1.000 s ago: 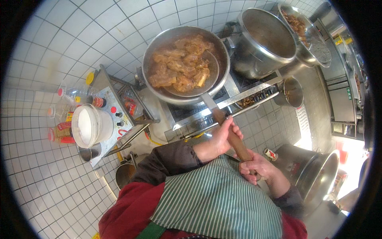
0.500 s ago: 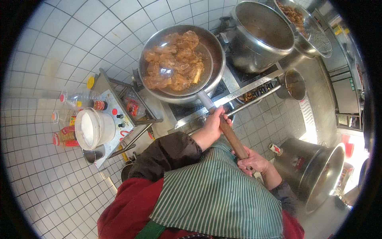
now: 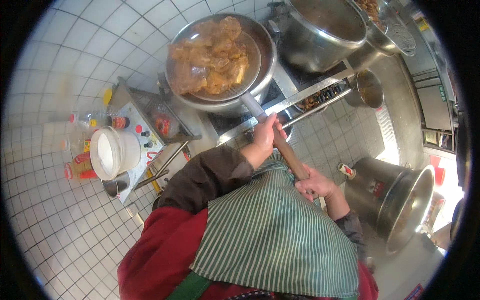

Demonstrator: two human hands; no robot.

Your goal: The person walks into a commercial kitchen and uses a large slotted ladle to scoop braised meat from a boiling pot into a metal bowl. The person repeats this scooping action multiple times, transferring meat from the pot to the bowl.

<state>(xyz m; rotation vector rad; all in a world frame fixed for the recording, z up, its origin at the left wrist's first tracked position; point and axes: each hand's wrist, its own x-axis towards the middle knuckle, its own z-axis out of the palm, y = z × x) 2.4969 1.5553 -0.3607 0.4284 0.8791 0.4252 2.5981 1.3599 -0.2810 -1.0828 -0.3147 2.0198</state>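
I hold a long-handled skimmer (image 3: 291, 155) with both hands. Its wooden handle slants from my apron up to a metal socket and a wide round mesh. My left hand (image 3: 263, 136) is closed round the upper handle near the socket, and my right hand (image 3: 318, 184) grips its lower end. Large brown chunks of meat (image 3: 210, 56) are heaped on the mesh, glossy and wet. The mesh sits over the mouth of a wide steel pot (image 3: 269, 70) on the stove. What lies under the meat in that pot is mostly hidden.
A tall steel pot (image 3: 315, 55) stands right of the wide one, with a small pot (image 3: 367, 90) nearer me. Bottles and a white tub (image 3: 114, 152) crowd the left trolley (image 3: 131, 127). A big steel barrel (image 3: 372, 192) stands at lower right.
The whole view has shifted, so the stove and pots appear higher. The heaped mesh sits slightly farther left over the pot. Both hands keep their grip on the handle.
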